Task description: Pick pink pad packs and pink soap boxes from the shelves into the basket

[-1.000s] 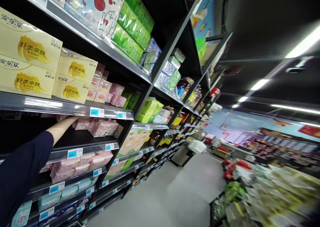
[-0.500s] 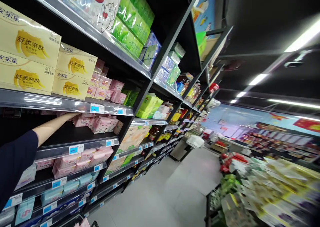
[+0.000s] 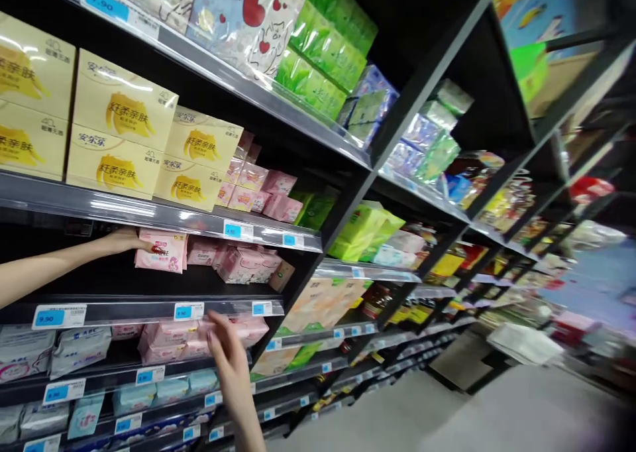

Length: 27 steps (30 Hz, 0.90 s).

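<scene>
In the head view my left hand (image 3: 120, 240) reaches into a dark shelf compartment and grips a pink pack of sanitary pads (image 3: 161, 251) by its left end. More pink packs (image 3: 251, 264) stand to its right on that same shelf. My right hand (image 3: 227, 352) is raised lower down, in front of the shelf edge, with its fingers apart and nothing in them. It is nearest to the pink packs on the shelf below (image 3: 166, 339), without a clear sign of touching them. Part of my left thumb lies over the front of the held pack.
Yellow boxes (image 3: 122, 114) fill the shelf just above, whose edge (image 3: 163, 215) hangs low over my left hand. Price tags (image 3: 189, 311) line the shelf fronts. A black upright (image 3: 397, 130) divides the bays. Grey floor (image 3: 392, 412) runs along the right.
My left hand has come out from deeper in the shelf with the pink pack now in view. My right hand has entered from below. The view has shifted left.
</scene>
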Available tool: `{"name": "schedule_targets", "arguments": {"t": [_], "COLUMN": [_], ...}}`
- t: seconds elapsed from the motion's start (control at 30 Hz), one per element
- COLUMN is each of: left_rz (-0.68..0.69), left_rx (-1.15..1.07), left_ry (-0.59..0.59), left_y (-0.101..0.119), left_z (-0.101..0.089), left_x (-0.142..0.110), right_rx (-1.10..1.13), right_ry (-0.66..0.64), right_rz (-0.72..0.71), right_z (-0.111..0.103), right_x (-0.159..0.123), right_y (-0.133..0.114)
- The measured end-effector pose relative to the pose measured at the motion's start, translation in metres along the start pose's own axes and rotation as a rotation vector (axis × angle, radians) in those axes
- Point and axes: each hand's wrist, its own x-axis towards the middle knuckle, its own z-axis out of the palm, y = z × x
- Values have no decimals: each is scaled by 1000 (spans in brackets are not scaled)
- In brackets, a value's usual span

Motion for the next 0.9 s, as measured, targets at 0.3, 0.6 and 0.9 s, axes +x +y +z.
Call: {"name": "schedule_targets", "arguments": {"t": [0.3, 0.6, 0.9], "left_rz": [82, 45, 26], "left_rx": [74, -404, -516], "left_ry": [164, 346, 518], "left_y": [-8, -19, -29], "left_z": [-15, 49, 75], "left_x": [-48, -178, -176], "right_rx": [249, 664, 612], "right_ry": [-332, -386, -328], "right_rz": [34, 187, 262], "right_z": [100, 106, 115], "right_x": [120, 20, 7], "right_y": [-45, -76, -74]}}
